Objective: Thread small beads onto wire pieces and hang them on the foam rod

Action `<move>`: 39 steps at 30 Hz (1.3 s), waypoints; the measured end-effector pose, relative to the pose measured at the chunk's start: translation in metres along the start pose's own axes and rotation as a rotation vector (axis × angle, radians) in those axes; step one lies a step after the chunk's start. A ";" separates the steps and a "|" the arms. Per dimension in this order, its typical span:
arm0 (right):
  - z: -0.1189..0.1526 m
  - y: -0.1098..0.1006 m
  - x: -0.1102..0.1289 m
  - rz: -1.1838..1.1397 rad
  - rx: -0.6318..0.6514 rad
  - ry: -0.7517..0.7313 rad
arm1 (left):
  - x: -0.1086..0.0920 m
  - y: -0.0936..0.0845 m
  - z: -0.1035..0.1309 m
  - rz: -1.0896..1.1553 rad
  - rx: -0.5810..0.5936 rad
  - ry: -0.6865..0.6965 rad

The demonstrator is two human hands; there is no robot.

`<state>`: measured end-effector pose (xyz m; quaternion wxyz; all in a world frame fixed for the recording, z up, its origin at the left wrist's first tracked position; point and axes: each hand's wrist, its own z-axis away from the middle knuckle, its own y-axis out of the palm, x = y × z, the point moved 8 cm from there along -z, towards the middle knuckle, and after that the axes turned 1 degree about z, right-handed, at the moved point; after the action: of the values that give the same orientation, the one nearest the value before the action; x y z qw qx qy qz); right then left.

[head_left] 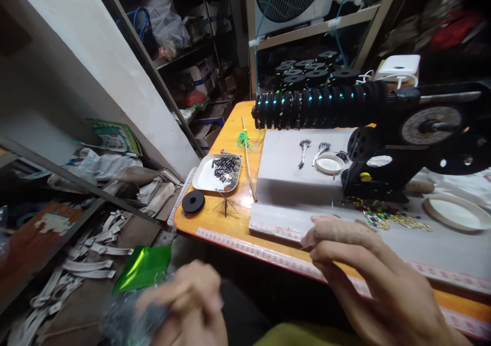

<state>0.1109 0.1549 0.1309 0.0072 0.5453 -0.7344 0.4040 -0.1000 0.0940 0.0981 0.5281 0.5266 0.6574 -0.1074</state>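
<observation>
My left hand (192,297) is off the front of the table, blurred, its fingers curled closed; what they hold, if anything, cannot be made out. Just beside it are a clear plastic bag (128,310) and a shiny green packet (148,267). My right hand (372,267) hovers over the table's front edge with thumb and fingertips pinched together, and anything between them is too fine to see. Nearest to it on the grey board (287,192) lie loose coloured beads (378,215). A small dark feathery piece (226,208) stands on the wood to the left.
A white tray (203,175) of small dark tubes and beads sits beside a black spool (193,202). A thin stick (249,169) lies along the board. Behind, a black machine (383,167) carries a row of spools (322,106). Measuring tape (264,256) edges the table.
</observation>
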 end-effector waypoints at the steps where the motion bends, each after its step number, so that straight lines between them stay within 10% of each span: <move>1: -0.001 0.002 0.000 -0.044 0.020 0.009 | 0.011 0.005 0.001 -0.047 0.020 -0.068; 6: -0.006 0.011 0.000 -0.218 0.078 0.101 | 0.078 0.046 0.041 0.077 0.192 -0.634; 10: -0.008 0.012 -0.003 -0.231 0.087 0.137 | 0.093 0.055 0.066 0.144 0.171 -0.901; 25: -0.008 0.008 0.003 -0.182 -0.057 0.138 | 0.091 0.022 0.083 -0.333 -0.092 -0.680; 33: 0.003 0.008 0.000 -0.131 -0.023 0.097 | 0.073 0.054 0.050 0.177 0.065 -0.535; 39: 0.007 0.007 -0.002 -0.048 -0.025 0.076 | 0.076 0.059 0.049 0.300 0.148 -0.689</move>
<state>0.1088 0.1526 0.1212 0.0515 0.5471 -0.7251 0.4150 -0.0157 0.1286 0.0405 0.6886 0.5868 0.3473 -0.2469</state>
